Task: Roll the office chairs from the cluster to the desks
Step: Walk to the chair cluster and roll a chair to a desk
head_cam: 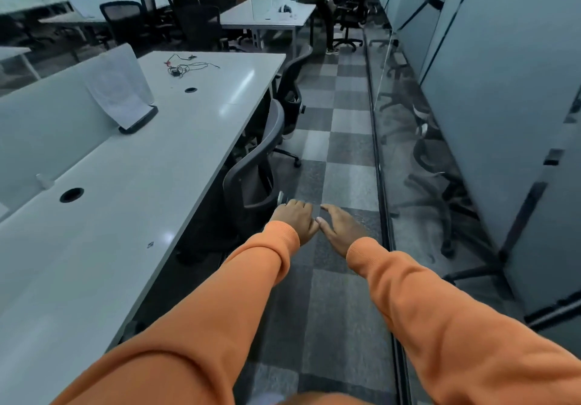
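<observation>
A dark mesh office chair [251,169] is tucked against the long white desk [135,184], its backrest facing the aisle. A second chair [290,90] stands further along the same desk. Both my arms in orange sleeves reach forward over the aisle. My left hand [294,220] hovers just behind the near chair's back, fingers loosely extended, holding nothing. My right hand [341,228] is beside it, palm down with straight fingers, also holding nothing. The thumbs nearly touch.
A cluster of black chairs [176,18] stands at the far left behind another desk [267,18]. A person [314,5] moves near that desk. Glass partitions [471,90] line the right of the checkered carpet aisle [342,159]. Cables [185,66] and a divider panel [119,87] sit on the desk.
</observation>
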Demonstrator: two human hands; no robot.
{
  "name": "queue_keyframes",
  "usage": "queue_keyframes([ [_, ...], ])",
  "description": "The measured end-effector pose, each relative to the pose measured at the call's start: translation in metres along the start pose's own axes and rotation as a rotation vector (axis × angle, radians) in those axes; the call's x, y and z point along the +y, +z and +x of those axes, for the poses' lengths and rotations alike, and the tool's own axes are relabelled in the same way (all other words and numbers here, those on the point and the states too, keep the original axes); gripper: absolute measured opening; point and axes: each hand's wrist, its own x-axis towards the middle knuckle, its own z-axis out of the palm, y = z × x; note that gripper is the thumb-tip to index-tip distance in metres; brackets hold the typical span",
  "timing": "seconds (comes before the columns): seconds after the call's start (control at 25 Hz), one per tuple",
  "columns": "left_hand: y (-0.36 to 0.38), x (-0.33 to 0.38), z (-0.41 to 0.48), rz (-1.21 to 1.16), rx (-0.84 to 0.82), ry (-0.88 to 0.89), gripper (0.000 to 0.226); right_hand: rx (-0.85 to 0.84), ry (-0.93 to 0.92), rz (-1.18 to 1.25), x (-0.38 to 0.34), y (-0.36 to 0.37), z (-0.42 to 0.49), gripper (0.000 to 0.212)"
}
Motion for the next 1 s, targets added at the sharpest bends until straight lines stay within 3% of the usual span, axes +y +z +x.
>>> queue_keyframes([
  [0.4, 0.001, -0.03, 0.206, -0.037, 0.013, -0.013, 0.046, -0.038, -0.035, -0.052, 0.076, -0.039, 0.193, 0.055],
  [1.0, -0.026, -0.127, 0.555, -0.059, -0.104, -0.073, 0.048, -0.042, 0.009, -0.003, 0.153, -0.092, 0.538, 0.052],
])
